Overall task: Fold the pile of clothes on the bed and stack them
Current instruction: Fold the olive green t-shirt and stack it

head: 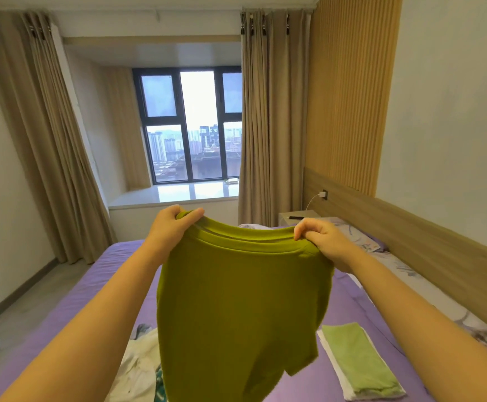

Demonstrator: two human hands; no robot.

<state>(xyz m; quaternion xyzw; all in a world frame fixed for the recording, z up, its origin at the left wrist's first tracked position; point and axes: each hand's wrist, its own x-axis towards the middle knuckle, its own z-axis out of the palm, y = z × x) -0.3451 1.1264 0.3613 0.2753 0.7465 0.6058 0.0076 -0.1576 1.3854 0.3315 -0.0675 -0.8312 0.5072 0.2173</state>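
Above the purple-sheeted bed (97,282), left hand (169,227) and right hand (324,242) each pinch the olive-green knit garment (236,309) at its top band with closed fingers, letting it hang straight for folding.

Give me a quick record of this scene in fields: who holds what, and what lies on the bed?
held: green shirt, lifted above the bed and hanging down
left hand: grips the shirt's top edge
right hand: grips the shirt's top edge
folded stack: light green piece on a white one, right side of the bed
unfolded pile: white and patterned clothes, lower left
bed: purple sheet
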